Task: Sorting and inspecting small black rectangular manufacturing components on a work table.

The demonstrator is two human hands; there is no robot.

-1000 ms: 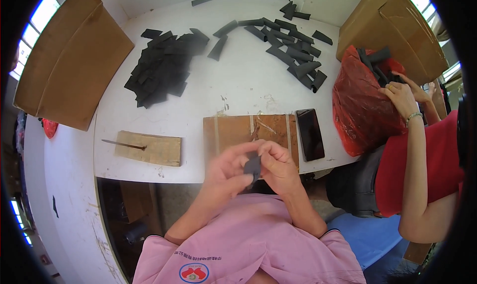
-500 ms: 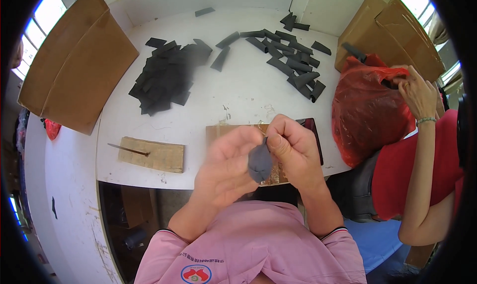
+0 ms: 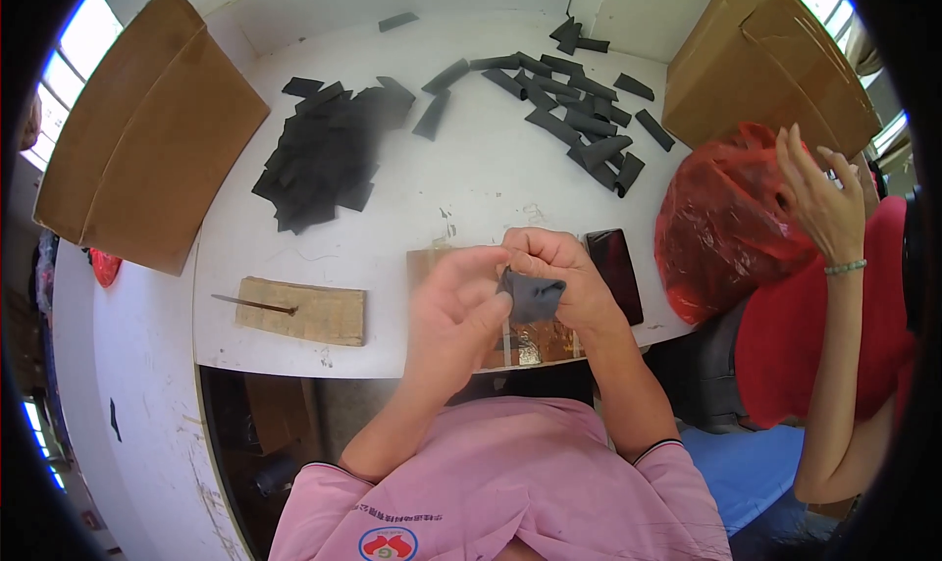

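Note:
Between my two hands, above the table's front edge, is a small dark grey fabric piece (image 3: 533, 298), folded and bent. My left hand (image 3: 453, 301) pinches its left edge with thumb and fingers. Curled round its upper right part is my right hand (image 3: 569, 272), thumb and fingers closed on it. Beneath my hands lies a brown cardboard piece with shiny tape (image 3: 545, 340). A flat pile of dark fabric pieces (image 3: 319, 159) lies at the back left. Rolled dark pieces (image 3: 579, 110) are scattered at the back right.
At the front left, a pointed metal tool (image 3: 257, 304) rests on a cardboard strip (image 3: 334, 313). A dark phone-like slab (image 3: 614, 277) lies right of my hands. Cardboard boxes (image 3: 147, 129) (image 3: 765, 61) stand at both sides. A co-worker's hand (image 3: 824, 193) is over a red plastic bag (image 3: 721, 228).
The fabric piece has turned from hanging down to pointing right between my hands. The co-worker's hand has opened above the bag, and a dark roll now lies on the table beside the right box.

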